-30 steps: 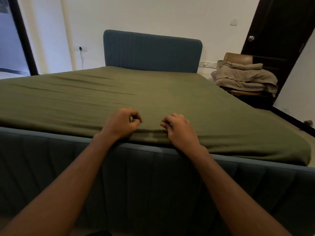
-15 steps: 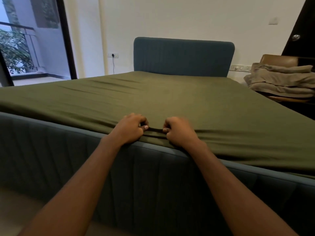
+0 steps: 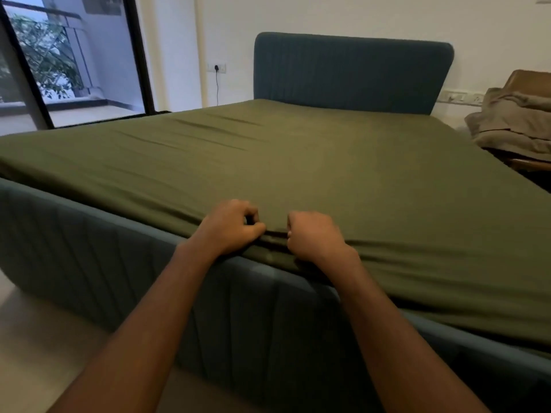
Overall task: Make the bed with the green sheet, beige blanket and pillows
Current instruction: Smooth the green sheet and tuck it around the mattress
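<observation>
The green sheet (image 3: 298, 156) lies spread over the mattress, with a few creases at the far left. I stand at the foot of the bed. My left hand (image 3: 231, 226) and my right hand (image 3: 311, 236) sit close together at the foot edge, each with curled fingers pinching a fold of the sheet. A small ridge of cloth is bunched between them. The beige blanket (image 3: 512, 126) lies folded in a heap on a chair at the right. No pillows are in view.
The blue padded bed frame (image 3: 89, 248) runs across in front of me and the blue headboard (image 3: 351, 70) stands against the white wall. A glass balcony door (image 3: 59, 61) is at the left. Bare floor (image 3: 44, 338) lies at the lower left.
The view has swung to the left, showing more of the balcony door and less of the chair. Both hands have drawn closer together and now pinch the sheet's foot edge.
</observation>
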